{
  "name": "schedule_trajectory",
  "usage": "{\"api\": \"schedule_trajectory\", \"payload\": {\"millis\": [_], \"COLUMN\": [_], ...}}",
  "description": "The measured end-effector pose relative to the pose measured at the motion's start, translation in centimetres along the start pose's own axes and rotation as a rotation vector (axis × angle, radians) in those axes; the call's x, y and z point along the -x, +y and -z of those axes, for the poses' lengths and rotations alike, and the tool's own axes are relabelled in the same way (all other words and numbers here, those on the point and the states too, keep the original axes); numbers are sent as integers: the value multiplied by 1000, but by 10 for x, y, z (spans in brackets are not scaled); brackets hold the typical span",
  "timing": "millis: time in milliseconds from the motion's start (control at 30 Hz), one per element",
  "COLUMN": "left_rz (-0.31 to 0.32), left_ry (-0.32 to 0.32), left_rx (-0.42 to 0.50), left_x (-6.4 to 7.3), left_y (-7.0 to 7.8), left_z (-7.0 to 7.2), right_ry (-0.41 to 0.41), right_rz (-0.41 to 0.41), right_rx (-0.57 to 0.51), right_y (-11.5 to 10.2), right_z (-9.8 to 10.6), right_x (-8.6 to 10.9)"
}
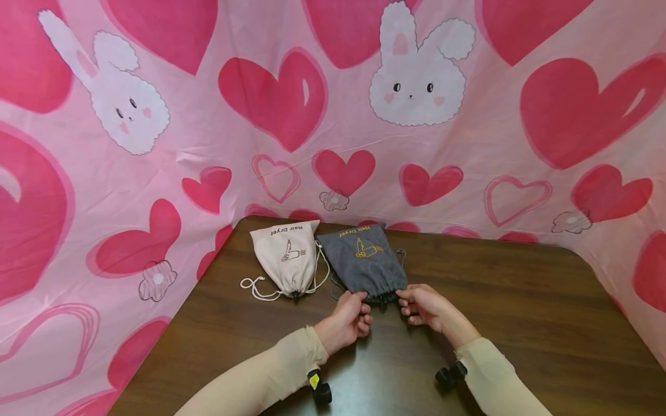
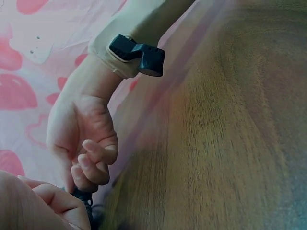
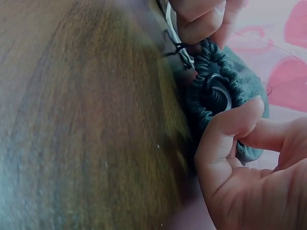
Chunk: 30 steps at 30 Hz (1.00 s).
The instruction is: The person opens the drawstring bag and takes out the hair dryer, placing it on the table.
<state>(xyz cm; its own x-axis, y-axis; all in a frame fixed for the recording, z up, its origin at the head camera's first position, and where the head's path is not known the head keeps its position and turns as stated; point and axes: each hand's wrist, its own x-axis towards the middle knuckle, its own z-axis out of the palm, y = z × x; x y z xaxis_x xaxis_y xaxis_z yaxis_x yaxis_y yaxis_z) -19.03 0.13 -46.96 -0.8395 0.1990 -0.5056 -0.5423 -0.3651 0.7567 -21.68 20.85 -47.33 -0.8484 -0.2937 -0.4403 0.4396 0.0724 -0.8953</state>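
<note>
A dark grey drawstring bag with a yellow "Hair Dryer" print and dryer outline lies on the table, its gathered mouth towards me. My left hand pinches the left side of that mouth between thumb and fingers. On the mouth's right side, my right hand pinches the edge. The right wrist view shows the ruffled mouth part open, with a black coiled cord inside. Most of the bag is hidden in the left wrist view. A cream drawstring bag with a dark hair dryer print lies just left of the grey one.
White drawstrings trail from the cream bag onto the brown wooden table. A pink cloth with hearts and rabbits hangs behind the table and along its sides. Black cameras sit on both wrists.
</note>
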Motion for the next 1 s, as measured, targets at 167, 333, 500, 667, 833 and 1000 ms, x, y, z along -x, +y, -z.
{"api": "schedule_trajectory", "payload": {"millis": [167, 333, 500, 667, 833, 1000], "left_rz": [12, 23, -11, -40, -60, -67], "left_ry": [-11, -26, 12, 68, 83, 71], "left_rx": [-20, -82, -76, -53, -35, -19], "left_x": [-1, -2, -2, -5, -9, -11], "left_y": [-1, -2, -6, -10, -13, -14], "left_z": [2, 1, -6, -13, -16, -18], "right_ry": [-9, 27, 67, 117, 121, 103], "right_rz": [1, -12, -2, 2, -1, 12], "right_rx": [13, 29, 19, 11, 16, 15], "right_y": [1, 0, 0, 1, 2, -1], "right_z": [0, 1, -5, -9, -10, -10], "right_x": [1, 2, 0, -2, -3, -2]}}
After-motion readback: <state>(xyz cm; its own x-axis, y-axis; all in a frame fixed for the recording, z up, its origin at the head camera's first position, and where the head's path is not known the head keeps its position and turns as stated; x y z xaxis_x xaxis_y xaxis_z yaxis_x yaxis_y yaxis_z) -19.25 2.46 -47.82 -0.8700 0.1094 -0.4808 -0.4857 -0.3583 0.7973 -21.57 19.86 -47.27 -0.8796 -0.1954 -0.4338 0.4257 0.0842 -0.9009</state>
